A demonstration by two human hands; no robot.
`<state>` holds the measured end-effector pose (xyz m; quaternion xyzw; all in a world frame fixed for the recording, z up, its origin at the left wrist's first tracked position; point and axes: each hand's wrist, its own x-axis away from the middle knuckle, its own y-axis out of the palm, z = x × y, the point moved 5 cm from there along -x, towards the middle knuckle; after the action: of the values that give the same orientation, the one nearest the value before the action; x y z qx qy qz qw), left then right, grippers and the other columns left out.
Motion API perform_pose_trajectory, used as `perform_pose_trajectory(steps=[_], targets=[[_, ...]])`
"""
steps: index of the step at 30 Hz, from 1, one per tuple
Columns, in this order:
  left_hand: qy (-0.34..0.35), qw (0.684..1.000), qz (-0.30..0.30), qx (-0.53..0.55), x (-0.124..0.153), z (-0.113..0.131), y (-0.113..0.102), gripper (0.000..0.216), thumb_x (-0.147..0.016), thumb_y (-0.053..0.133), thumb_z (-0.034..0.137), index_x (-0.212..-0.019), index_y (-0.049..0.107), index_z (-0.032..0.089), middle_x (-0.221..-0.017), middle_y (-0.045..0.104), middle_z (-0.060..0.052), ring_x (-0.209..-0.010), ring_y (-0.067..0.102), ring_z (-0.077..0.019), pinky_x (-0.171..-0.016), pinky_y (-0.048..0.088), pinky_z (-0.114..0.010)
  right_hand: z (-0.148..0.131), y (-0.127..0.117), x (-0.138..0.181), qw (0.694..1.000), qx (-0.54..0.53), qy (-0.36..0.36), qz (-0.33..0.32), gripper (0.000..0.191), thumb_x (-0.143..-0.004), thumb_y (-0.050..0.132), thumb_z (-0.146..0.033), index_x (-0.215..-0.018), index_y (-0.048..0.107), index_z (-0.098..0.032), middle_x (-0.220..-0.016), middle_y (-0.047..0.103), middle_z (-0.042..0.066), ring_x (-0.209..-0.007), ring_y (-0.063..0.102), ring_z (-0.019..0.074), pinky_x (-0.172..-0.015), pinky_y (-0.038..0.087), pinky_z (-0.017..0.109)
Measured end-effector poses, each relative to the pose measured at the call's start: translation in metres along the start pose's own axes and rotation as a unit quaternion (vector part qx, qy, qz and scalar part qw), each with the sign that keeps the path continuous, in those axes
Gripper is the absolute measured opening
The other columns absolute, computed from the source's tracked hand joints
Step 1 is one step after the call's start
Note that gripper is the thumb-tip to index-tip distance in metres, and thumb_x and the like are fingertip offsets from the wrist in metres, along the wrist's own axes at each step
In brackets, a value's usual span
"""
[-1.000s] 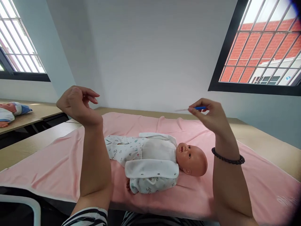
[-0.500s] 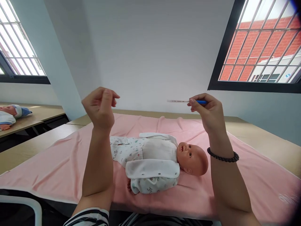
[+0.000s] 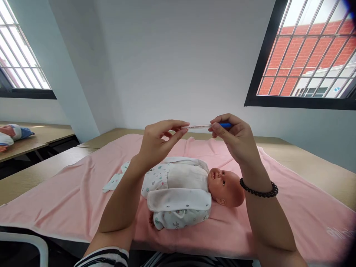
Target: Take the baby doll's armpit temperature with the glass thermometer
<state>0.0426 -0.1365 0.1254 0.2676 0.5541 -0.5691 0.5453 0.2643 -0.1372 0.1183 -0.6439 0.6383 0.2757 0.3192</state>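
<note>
A thin glass thermometer [image 3: 199, 127] with a blue end is held level in front of me, above a baby doll. My right hand [image 3: 235, 138] pinches its blue end. My left hand [image 3: 157, 141] pinches the other, clear tip between thumb and forefinger. Below both hands the baby doll [image 3: 189, 189] lies on its back in a white printed suit, head to the right, on a pink blanket [image 3: 63, 193]. A black bead bracelet sits on my right wrist.
The blanket covers a wooden table [image 3: 308, 163] against a grey wall. Another doll [image 3: 8, 134] lies on a separate table at far left. Barred windows are at upper left and upper right. A white chair edge [image 3: 25, 241] shows at bottom left.
My left hand swung right from open air and took hold of the thermometer's clear tip. My right hand lowered slightly and brought the thermometer toward the middle.
</note>
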Motion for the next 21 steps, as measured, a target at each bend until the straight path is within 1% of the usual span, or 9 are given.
perform_pose_trajectory(steps=[3,7,11,13,17,21], targets=[[0.011,0.999,0.039,-0.016,0.0,-0.001,-0.006,0.02,-0.094,0.068,0.037,-0.105,0.077,0.022,-0.098,0.078,-0.005,-0.087,0.073,-0.016,-0.067,0.061,-0.024,-0.005,-0.004,0.0,1.0,-0.014,-0.015,-0.001,0.022,-0.084,0.081,-0.037,-0.097,0.071,-0.022,-0.08,0.068,-0.001,-0.075,0.067,0.0136,-0.07,0.057,0.028],[0.014,0.997,0.061,-0.038,-0.001,-0.001,-0.013,0.017,-0.094,0.069,0.034,-0.1,0.077,0.021,-0.095,0.078,-0.004,-0.085,0.072,-0.0152,-0.068,0.061,-0.024,-0.011,-0.011,0.0,0.999,-0.014,-0.044,0.018,0.02,-0.08,0.086,-0.032,-0.083,0.069,-0.02,-0.073,0.068,-0.001,-0.07,0.066,0.0129,-0.066,0.056,0.026],[0.023,0.997,0.049,-0.046,-0.001,0.0,-0.014,0.019,-0.096,0.065,0.034,-0.088,0.076,0.02,-0.083,0.076,-0.002,-0.078,0.071,-0.0141,-0.065,0.059,-0.023,-0.01,-0.013,0.0,0.998,-0.002,-0.042,0.038,0.026,-0.084,0.081,-0.042,-0.077,0.068,-0.02,-0.063,0.066,-0.001,-0.06,0.063,0.0122,-0.057,0.055,0.026],[0.034,0.998,0.041,-0.042,-0.002,0.001,-0.015,0.02,-0.097,0.064,0.032,-0.086,0.075,0.02,-0.079,0.075,-0.002,-0.075,0.07,-0.0134,-0.064,0.058,-0.023,-0.009,-0.012,0.0,0.998,0.003,-0.038,0.039,0.028,-0.086,0.079,-0.044,-0.076,0.068,-0.02,-0.062,0.066,-0.001,-0.057,0.061,0.0115,-0.055,0.054,0.026],[0.047,0.997,0.028,-0.054,-0.002,0.004,-0.017,0.015,-0.096,0.064,0.028,-0.091,0.076,0.021,-0.084,0.076,-0.001,-0.078,0.07,-0.0131,-0.066,0.057,-0.022,-0.007,-0.012,0.0,0.998,0.026,-0.045,0.042,0.028,-0.084,0.081,-0.045,-0.079,0.069,-0.02,-0.062,0.065,-0.001,-0.057,0.064,0.0123,-0.055,0.056,0.027],[0.022,0.997,0.026,-0.07,-0.002,0.002,-0.019,0.015,-0.096,0.065,0.03,-0.098,0.078,0.023,-0.092,0.078,-0.002,-0.081,0.07,-0.0134,-0.068,0.058,-0.022,-0.007,-0.01,0.001,0.998,0.034,-0.045,0.035,0.027,-0.083,0.082,-0.044,-0.082,0.07,-0.019,-0.065,0.068,0.0,-0.06,0.068,0.0143,-0.06,0.059,0.029]])
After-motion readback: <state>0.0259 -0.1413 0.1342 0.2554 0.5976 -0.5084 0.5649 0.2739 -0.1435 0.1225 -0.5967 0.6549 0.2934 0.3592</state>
